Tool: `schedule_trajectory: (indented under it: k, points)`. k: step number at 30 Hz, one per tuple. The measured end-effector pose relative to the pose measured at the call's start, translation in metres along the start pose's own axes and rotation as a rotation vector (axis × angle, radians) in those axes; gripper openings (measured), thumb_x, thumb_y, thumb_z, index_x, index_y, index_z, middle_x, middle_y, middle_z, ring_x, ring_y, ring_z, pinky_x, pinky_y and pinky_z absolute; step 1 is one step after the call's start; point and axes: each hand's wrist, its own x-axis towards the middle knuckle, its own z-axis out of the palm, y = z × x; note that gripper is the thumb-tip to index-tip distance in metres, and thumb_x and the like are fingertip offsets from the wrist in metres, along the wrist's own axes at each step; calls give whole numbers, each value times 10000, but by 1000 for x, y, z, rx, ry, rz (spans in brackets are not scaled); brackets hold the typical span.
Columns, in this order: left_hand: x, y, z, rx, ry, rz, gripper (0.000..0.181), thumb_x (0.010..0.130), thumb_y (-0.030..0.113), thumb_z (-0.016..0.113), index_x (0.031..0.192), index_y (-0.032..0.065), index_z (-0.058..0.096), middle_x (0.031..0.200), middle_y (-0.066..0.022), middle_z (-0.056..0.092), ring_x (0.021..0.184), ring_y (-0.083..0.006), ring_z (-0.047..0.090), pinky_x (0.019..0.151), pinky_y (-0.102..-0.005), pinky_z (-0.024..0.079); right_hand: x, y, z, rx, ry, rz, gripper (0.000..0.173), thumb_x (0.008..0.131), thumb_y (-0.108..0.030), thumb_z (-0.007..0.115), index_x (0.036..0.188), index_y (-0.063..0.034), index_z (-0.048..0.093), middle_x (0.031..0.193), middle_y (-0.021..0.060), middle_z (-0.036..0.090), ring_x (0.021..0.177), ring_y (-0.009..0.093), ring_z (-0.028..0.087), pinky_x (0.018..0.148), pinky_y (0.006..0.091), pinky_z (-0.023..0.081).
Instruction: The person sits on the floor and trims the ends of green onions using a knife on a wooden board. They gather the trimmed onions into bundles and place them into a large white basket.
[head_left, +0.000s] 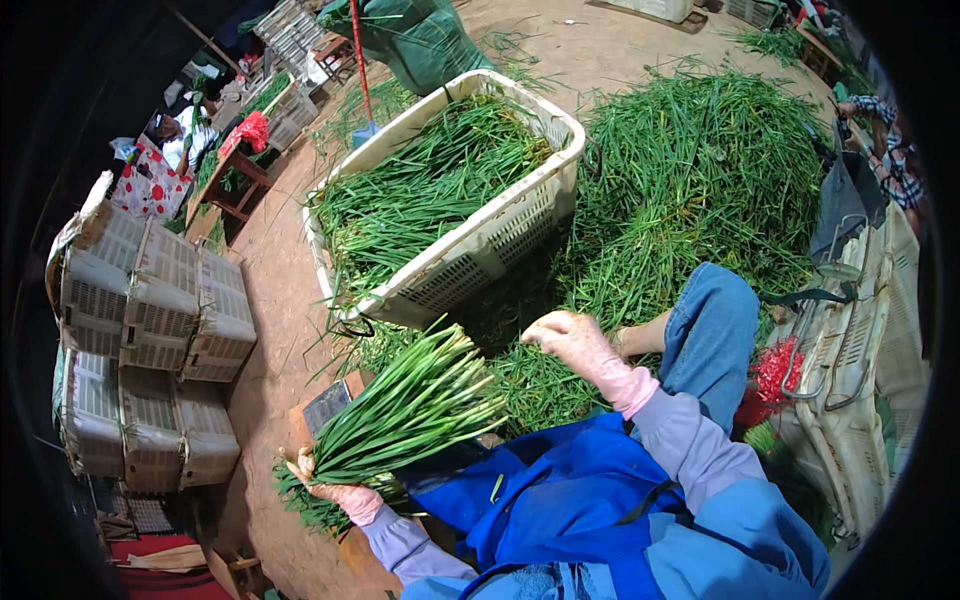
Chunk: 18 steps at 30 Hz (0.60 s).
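My left hand (330, 487) grips a thick bunch of long green chive-like stalks (405, 412) near its leafy end. The pale stem ends fan out up and to the right, over the edge of my blue apron (555, 480). My right hand (562, 337) hovers to the right of those pale ends, apart from the bunch. Its back faces me and the fingers bend down, so I cannot tell if anything is between them. Just beyond both hands stands a white plastic crate (480, 255) filled with green stalks (427, 195).
A large heap of loose green leaves (697, 172) lies right of the crate. Stacked white crates (157, 300) stand at left, more crates (847, 390) at right beside red plastic twine (780, 367). Other people sit at far left (191, 139) and far right (892, 157).
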Motion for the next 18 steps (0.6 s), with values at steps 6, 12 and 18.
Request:
schedule_trajectory:
  k: [6, 12, 18]
  points:
    - [20, -16, -45, -732, -237, -134, 666, 834, 49, 557, 1428, 51, 255, 751, 46, 394, 687, -68, 417, 839, -208, 414, 2, -15, 65, 261, -475, 131, 356, 788, -357, 693, 915, -24, 697, 811, 53, 684, 780, 101, 587, 770, 254, 460]
    - [-3, -3, 15, -1161, -273, -213, 522, 826, 37, 583, 1328, 60, 442, 736, 52, 402, 652, -68, 404, 744, -193, 413, -3, 33, -5, 160, -143, -122, 209, 829, -233, 629, 895, -48, 699, 894, 49, 667, 848, 136, 609, 790, 261, 471]
    - [19, -3, 1, -929, -297, -187, 385, 953, 177, 450, 1311, 33, 450, 616, 62, 390, 574, -59, 408, 703, -206, 421, -13, -5, 37, 105, -490, 71, 303, 849, -298, 628, 969, -21, 647, 818, 51, 635, 722, 95, 556, 674, 250, 455]
